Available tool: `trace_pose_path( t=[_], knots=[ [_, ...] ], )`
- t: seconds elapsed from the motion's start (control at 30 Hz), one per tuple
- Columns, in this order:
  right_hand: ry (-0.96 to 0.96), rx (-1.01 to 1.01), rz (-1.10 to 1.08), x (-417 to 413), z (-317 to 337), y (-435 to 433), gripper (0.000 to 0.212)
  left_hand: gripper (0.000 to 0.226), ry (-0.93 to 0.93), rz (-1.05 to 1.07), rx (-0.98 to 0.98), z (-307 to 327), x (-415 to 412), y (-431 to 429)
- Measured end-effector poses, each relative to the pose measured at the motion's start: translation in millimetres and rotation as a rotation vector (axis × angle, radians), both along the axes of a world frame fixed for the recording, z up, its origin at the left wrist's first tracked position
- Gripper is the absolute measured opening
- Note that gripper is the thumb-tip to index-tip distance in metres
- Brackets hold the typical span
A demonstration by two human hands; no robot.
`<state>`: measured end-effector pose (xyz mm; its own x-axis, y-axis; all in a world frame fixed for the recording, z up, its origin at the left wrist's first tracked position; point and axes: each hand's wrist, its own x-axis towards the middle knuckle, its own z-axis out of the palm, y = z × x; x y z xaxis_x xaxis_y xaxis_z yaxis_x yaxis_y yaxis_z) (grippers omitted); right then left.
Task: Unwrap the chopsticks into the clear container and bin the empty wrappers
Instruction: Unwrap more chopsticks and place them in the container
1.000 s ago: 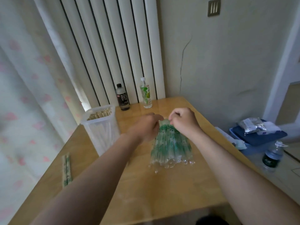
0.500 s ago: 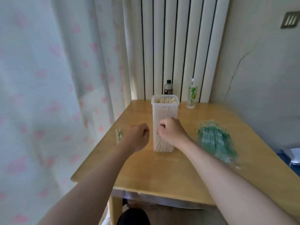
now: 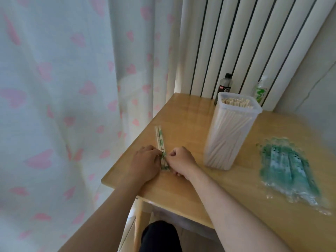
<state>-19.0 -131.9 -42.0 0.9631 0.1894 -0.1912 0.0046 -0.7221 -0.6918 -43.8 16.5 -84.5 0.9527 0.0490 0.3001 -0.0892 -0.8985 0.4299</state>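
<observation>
The left hand and right hand met at the near end of the wrapped chopsticks. Both had their fingers curled in and pinched the green-printed wrapper between them. The wrapped chopsticks lay flat on the wooden table, close to its left edge, pointing away from the person.

To the right stood the clear container, upright and lidless, packed with bare chopsticks standing on end. Farther right lay a plastic bag of green-wrapped chopsticks, too blurred to count.

Behind the container, a black bottle showed the letters "SO"; the container hid the rest of its label. The green label on a clear bottle beside it could not be read.
</observation>
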Motion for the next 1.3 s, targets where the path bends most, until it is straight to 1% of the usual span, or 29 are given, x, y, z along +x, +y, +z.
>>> trace_pose_path(
  t=[0.13,0.2,0.3,0.4,0.53,0.63,0.7,0.8,0.87,1.03,1.17,1.3],
  knots=[
    [0.055,-0.001,-0.003,11.7,-4.5,2.8,0.017,0.032,0.006,-0.003,-0.003,-2.6,4.3,-0.1],
    [0.099,0.038,-0.007,16.0,-4.0,2.6,0.015,0.032,0.004,-0.008,-0.020,-5.7,6.3,1.3],
    [0.131,0.050,-0.035,17.5,-2.1,4.2,0.020,0.032,-0.004,-0.011,-0.037,-7.8,7.1,2.4],
    [0.107,-0.043,-0.024,13.7,3.3,7.5,0.020,0.030,-0.014,-0.010,-0.066,-7.7,6.3,2.0],
    [0.100,-0.236,0.063,11.3,15.9,15.7,0.030,0.029,0.008,-0.006,-0.088,-5.6,6.0,2.2],
    [0.136,-0.267,0.080,14.4,20.9,20.8,0.032,0.031,0.009,-0.014,-0.098,-4.3,4.5,2.5],
    [0.144,-0.245,0.072,15.9,20.8,20.3,0.038,0.033,0.008,-0.023,-0.096,-3.9,3.5,3.1],
    [0.152,-0.144,0.035,17.1,16.1,15.0,0.037,0.033,-0.011,-0.036,-0.084,-3.5,3.0,2.9],
    [0.173,-0.026,-0.010,17.5,11.0,8.6,0.036,0.033,-0.013,-0.032,-0.080,-3.8,4.3,3.0],
    [0.281,0.406,-0.085,11.6,8.1,-10.9,0.017,0.032,-0.003,-0.023,-0.076,-3.6,5.1,2.7],
    [0.243,0.606,-0.084,5.8,2.7,-24.4,0.003,0.030,-0.003,-0.007,-0.077,-3.5,5.4,2.6],
    [0.177,0.804,-0.112,-2.8,-2.8,-34.2,0.017,0.029,0.002,0.025,-0.115,-0.8,3.0,0.0]
  ],
)
